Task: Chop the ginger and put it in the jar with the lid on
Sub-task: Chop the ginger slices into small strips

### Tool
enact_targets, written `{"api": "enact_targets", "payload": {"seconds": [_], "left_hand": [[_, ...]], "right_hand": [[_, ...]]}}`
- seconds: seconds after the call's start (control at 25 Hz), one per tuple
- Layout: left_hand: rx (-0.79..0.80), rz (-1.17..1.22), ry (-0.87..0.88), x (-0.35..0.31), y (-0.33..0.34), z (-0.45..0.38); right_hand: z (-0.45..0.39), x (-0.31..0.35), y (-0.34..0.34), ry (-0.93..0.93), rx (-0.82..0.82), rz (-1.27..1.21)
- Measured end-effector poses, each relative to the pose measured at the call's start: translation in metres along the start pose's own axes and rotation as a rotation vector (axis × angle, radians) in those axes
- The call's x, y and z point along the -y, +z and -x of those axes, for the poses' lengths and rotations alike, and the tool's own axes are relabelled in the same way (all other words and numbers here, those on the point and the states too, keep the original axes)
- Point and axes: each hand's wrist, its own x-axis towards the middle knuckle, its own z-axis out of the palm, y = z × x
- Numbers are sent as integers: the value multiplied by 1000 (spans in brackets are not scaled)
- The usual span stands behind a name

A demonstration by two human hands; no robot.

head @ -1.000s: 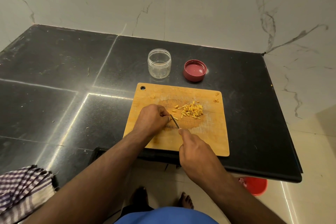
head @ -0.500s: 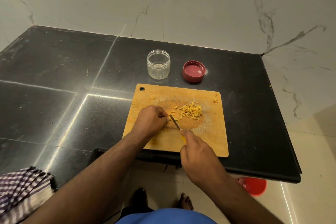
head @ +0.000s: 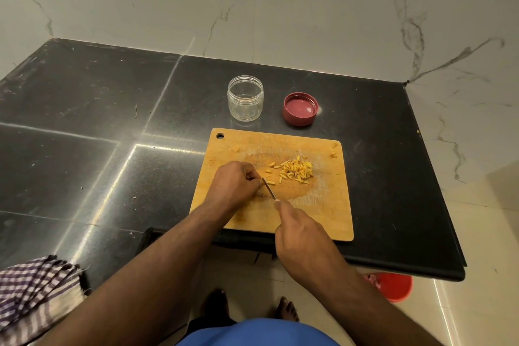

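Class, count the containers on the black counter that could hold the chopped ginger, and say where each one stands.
1. A clear jar stands open beyond the board's far edge, left of its red lid, which lies apart from it. No other container shows on the counter.

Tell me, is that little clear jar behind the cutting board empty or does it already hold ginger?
Empty. The jar is see-through with nothing inside, its red lid lies beside it, and the chopped ginger is on the board.

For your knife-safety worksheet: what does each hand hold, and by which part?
The right hand grips the knife by its handle. The left hand pinches the ginger piece by its uncut end, mostly hidden under the fingers.
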Motion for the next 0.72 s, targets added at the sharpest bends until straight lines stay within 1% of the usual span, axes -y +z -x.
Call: {"api": "enact_targets", "payload": {"seconds": [0.08, 0.2, 0.24, 0.36, 0.48, 0.6, 0.72], "left_hand": [[3, 4, -9, 0, 0, 1], [15, 17, -10, 1, -1, 1], [19, 21, -7, 2, -1, 1], [20, 8, 5, 2, -2, 1], [16, -2, 9, 2, -2, 1], [16, -1, 7, 1, -2, 1], [12, -2, 7, 1, -2, 1]], "right_hand": [[10, -3, -3, 22, 29, 0], [18, -15, 1, -70, -25, 185], [18, -17, 3, -89, -38, 176], [10, -15, 6, -53, -82, 49], [3, -8, 5, -53, -120, 0], [-1, -3, 2, -33, -83, -84], [-8, -2, 1, -21, -47, -36]]}}
